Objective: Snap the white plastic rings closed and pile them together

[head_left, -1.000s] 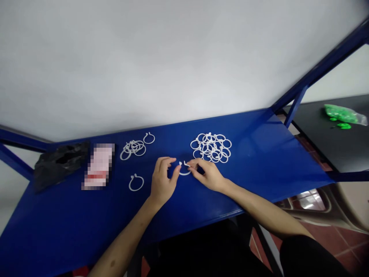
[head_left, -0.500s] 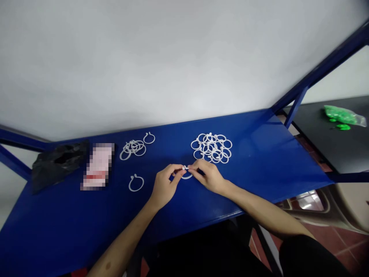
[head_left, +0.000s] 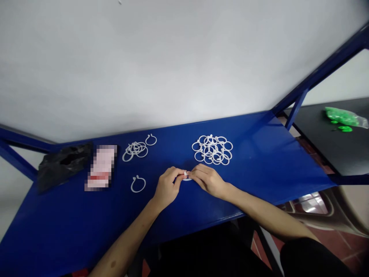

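Between my fingertips is a white plastic ring (head_left: 188, 179) with small tabs at its ends, mostly hidden by my fingers. My left hand (head_left: 170, 186) pinches it from the left, and my right hand (head_left: 209, 180) grips it from the right. Just behind my right hand lies a pile of similar white rings (head_left: 212, 149). A single open white ring (head_left: 138, 184) rests to the left of my left hand. Farther back on the left is a smaller cluster of rings (head_left: 135, 151), with one more ring (head_left: 151, 140) beside it.
Everything rests on a blue table (head_left: 173, 142) against a pale wall. A black plastic bag (head_left: 63, 163) and a pixelated pink item (head_left: 102, 167) lie at the left. On a black table (head_left: 323, 142) at the right is a bag of green pieces (head_left: 343, 115). A chair (head_left: 331, 211) stands below it.
My fingers have closed in around the ring's tabs, and the ring now shows as a flatter, thinner arc. The whole view has shifted slightly; the other rings stay in place.
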A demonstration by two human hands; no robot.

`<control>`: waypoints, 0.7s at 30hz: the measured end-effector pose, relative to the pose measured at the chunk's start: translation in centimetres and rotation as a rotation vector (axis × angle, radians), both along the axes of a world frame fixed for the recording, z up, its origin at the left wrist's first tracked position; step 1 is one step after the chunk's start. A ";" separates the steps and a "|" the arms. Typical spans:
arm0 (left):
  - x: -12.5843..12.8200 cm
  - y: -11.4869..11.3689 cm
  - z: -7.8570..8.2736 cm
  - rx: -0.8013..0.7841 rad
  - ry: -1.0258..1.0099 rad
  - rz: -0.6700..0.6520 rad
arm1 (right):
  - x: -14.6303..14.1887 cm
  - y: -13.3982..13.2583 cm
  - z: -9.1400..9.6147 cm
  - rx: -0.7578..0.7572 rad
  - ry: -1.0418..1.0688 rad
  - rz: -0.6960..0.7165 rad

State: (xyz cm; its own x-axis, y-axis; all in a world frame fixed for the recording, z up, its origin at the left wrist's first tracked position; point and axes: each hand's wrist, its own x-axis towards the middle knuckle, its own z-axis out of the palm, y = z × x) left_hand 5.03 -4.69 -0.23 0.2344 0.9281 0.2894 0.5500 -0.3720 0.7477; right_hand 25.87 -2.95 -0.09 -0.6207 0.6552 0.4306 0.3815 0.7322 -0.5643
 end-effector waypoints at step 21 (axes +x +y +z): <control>-15.3 1.8 1.6 -0.341 0.634 0.248 | 10.1 6.6 1.6 0.022 -0.137 -0.876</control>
State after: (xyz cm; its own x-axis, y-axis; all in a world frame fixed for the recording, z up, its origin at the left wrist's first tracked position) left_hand -10.31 -2.86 1.32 0.0328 0.9892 -0.1430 0.9500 0.0136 0.3118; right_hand 36.00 3.68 1.48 0.0531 0.9117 0.4075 0.8732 0.1556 -0.4619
